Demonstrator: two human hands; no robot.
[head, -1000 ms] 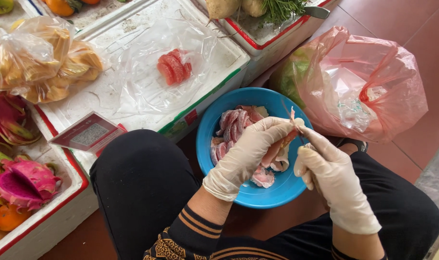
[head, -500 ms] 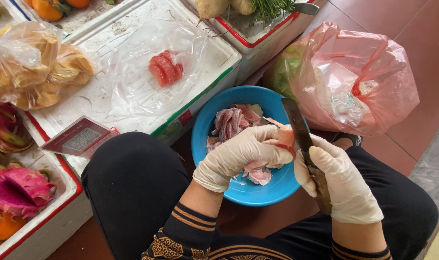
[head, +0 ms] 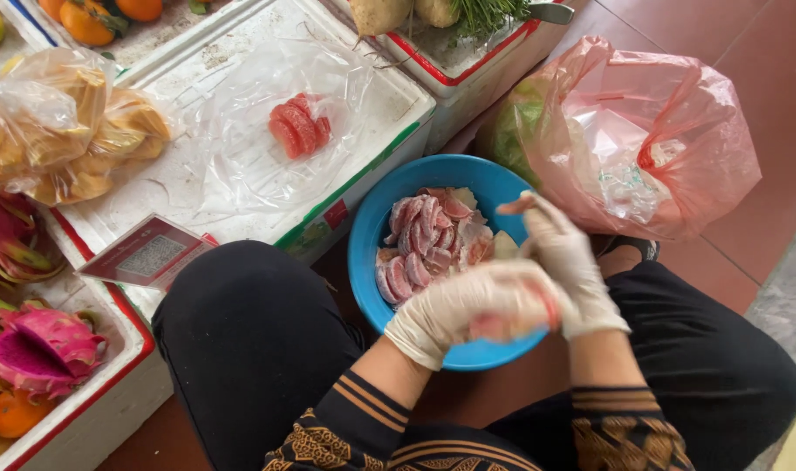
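Observation:
Both my hands wear pale gloves and hover over a blue bowl [head: 363, 262] that sits between my knees. My left hand [head: 463, 312] is closed around a pink fruit segment at the bowl's near rim; motion blur hides the details. Just right of it, my right hand [head: 565, 266] reaches over the bowl's right rim, its fingertips pinching a small pinkish scrap. No knife shows in this hand now. Several pink fruit segments and bits of peel [head: 424, 240] are piled in the bowl.
A white foam box [head: 241, 187] covered with a clear plastic sheet holds a few peeled red segments [head: 298, 127]. A pink plastic bag [head: 651, 131] stands at the right. At the left are bagged yellow fruit [head: 58, 122], dragon fruit [head: 40, 349] and a printed card [head: 149, 253].
The knife seen upright in my right hand is no longer visible. My left hand has pulled back toward me with the segment, and my right hand has moved over the bowl's rim.

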